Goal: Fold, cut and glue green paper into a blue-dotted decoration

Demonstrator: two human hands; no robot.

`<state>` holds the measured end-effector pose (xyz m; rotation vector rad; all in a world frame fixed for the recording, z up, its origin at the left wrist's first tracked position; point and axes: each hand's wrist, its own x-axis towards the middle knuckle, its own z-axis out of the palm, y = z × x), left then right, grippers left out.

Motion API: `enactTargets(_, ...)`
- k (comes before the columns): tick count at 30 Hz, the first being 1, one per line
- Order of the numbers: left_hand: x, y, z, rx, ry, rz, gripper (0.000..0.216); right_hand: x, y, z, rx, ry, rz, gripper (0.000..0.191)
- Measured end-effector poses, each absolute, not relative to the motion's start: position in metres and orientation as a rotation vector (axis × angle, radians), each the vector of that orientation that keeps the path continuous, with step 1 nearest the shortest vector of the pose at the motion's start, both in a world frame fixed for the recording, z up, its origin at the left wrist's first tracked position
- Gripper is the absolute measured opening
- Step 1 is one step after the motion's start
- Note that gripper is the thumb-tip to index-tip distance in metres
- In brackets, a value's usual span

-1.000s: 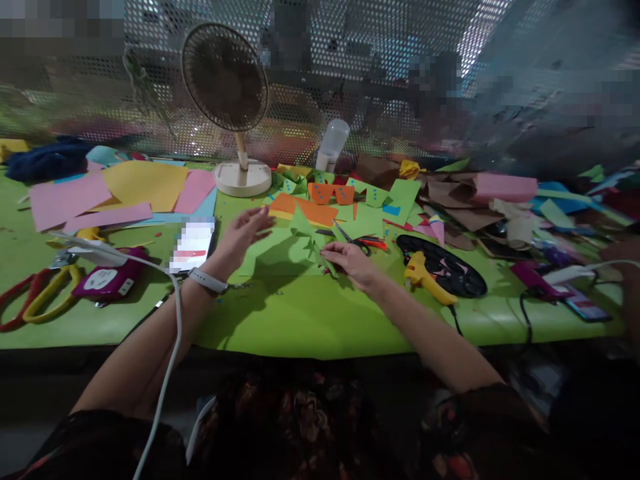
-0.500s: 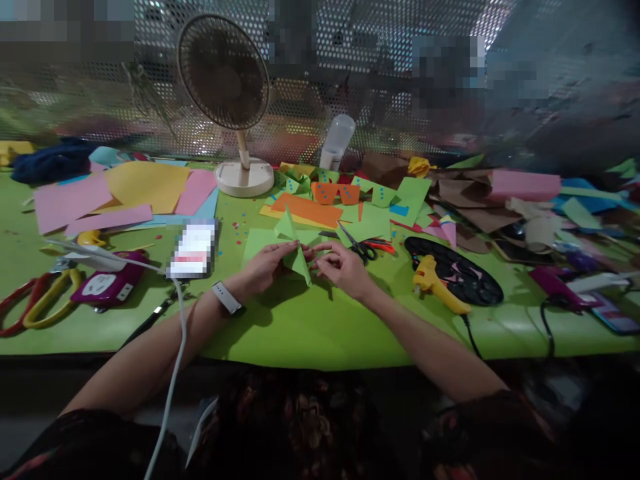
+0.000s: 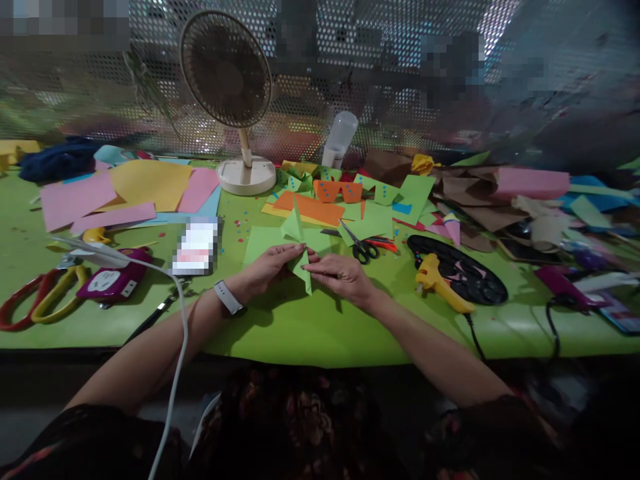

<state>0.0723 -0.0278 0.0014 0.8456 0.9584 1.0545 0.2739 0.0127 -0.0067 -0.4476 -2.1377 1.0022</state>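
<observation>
Fingers (image 3: 327,267) pinched narrow, a person's left hand (image 3: 270,265) and right hand (image 3: 347,279) hold a folded green paper (image 3: 294,229) between them over the tabletop (image 3: 300,343), near black-handled scissors (image 3: 355,245), where uneven pulling could tear its folds or skew a crease.

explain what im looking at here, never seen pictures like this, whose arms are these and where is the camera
There is no machine: the arms belong to a person working bare-handed. One camera, worn on that person's head, looks forward and down at the hands. The left hand pinches a folded green paper, and the right hand touches its lower part. On the green table lie scissors, a yellow glue gun and coloured sheets; a fan stands behind.
</observation>
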Motion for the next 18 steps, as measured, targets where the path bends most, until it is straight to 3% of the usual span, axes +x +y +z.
enactTargets(4,0.077,-0.028,0.002,0.843,0.933,1.08,0.028,0.272,0.012,-0.007,-0.52,-1.998,1.105,0.012)
enactTargets(8,0.08,-0.029,0.002,0.885,0.954,1.142,0.032,0.266,0.011,-0.008,-0.663,-1.818,1.381,0.022)
enactTargets(18,0.085,-0.029,-0.003,0.901,1.105,1.287,0.027,0.258,0.009,-0.004,-0.77,-1.607,1.566,0.034)
